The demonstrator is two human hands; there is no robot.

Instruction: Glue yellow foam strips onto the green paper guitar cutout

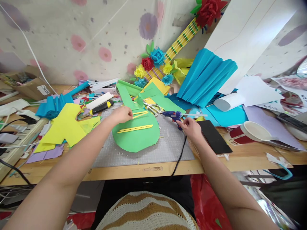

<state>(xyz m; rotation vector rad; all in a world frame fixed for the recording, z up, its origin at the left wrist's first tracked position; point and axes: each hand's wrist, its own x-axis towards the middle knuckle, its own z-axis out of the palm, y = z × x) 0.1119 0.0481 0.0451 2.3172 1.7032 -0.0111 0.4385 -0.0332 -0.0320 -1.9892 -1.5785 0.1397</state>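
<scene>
A green paper guitar shape (134,142) lies flat on the grey cutting mat (176,150), its neck pointing away from me. Across its body runs a pair of thin yellow paper strips (135,128). Farther up, my left hand (122,115) pinches the left end of more yellow strips (140,113) over the green paper. To the right, my right hand (192,128) is closed at the handle of a blue glue gun (171,114), whose nozzle points left. A clear glue stick (195,115) sticks out of its back. Scissors (154,108) lie between the green paper and the glue gun.
A black phone (214,137) and a paper cup (249,132) stand right of my hand. Yellow paper (68,124), a utility knife (101,107) and a power strip (22,147) are on the left. A decorated yellow guitar (181,43) leans behind, beside blue crepe paper (207,78). The gun's cord (181,156) crosses the table edge.
</scene>
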